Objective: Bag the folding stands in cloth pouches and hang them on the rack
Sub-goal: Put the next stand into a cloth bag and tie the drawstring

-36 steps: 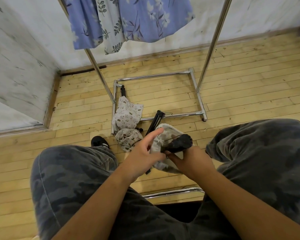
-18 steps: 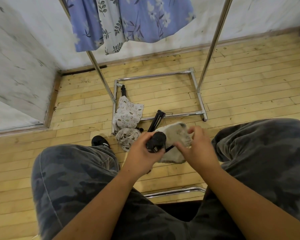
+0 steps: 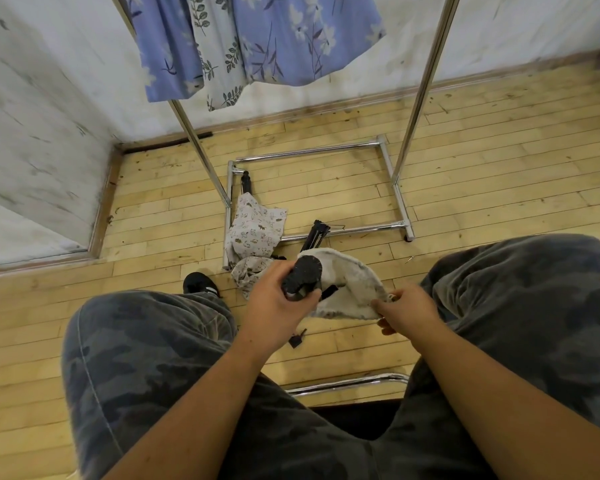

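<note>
The left hand (image 3: 278,301) is clenched round the thick black end of a folding stand (image 3: 302,276). The right hand (image 3: 407,311) pinches the rim of a pale cloth pouch (image 3: 350,285). The pouch hangs between the two hands and drapes against the stand on the right hand's side. How far the stand has gone into it cannot be told. A small black piece (image 3: 297,339) shows below the left hand, and whether it belongs to this stand is unclear.

The stand looks stiff and fairly light, with a ridged head that should not slip. Its thick end is the sensible place to hold it, since thin legs gripped lower down could swing open. The pouch is soft and limp, so its mouth will probably fall closed unless the rim is kept pinched and pulled wide.

Beyond the hands, on the floor (image 3: 465,188), a second stand (image 3: 317,233) lies across the base bar of the rack (image 3: 420,98). Patterned pouches (image 3: 253,230) lie just beyond the left hand, with a third stand (image 3: 246,178) poking out of their far side. Flowered clothes (image 3: 264,39) hang on the rack, far above both hands.
</note>
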### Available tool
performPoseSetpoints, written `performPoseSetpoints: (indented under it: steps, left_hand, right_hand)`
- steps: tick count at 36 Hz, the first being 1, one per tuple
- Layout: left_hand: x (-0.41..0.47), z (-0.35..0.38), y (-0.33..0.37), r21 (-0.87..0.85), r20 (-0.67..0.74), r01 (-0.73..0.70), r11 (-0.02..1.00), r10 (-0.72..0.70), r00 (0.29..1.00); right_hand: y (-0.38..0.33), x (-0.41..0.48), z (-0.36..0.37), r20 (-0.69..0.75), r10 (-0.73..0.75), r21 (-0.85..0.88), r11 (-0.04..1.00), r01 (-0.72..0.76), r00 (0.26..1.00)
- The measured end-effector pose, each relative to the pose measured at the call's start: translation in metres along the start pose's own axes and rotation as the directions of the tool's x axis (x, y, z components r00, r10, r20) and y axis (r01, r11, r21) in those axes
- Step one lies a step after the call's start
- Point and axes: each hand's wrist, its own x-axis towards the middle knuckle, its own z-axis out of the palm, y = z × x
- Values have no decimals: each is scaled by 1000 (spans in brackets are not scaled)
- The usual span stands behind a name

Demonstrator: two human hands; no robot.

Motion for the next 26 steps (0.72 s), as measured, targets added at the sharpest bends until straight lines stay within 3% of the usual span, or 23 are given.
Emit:
performPoseSetpoints:
  steps: [4, 9, 14, 19, 26]
  left_hand:
    - [2, -2, -3, 45, -79, 38, 998, -34, 996]
    - [4, -6, -11, 40, -187, 105, 994, -96, 978]
    - [5, -7, -14, 17, -246, 157, 987, -148, 958]
    - [7, -5, -19, 122, -212, 141, 982, -113, 971]
    - [8, 6, -23, 308, -76, 44, 950, -22, 997]
  right_hand:
    - [0, 2, -1, 0, 14, 87, 996, -14, 1000]
    - [-7, -1, -4, 32, 9, 352, 936, -20, 999]
    - [-9, -1, -7, -76, -8, 368, 929, 35, 997]
    - [-15, -6, -8, -74, -34, 506, 860, 67, 997]
    - [-48, -24, -10, 35, -231, 603, 781, 164, 972]
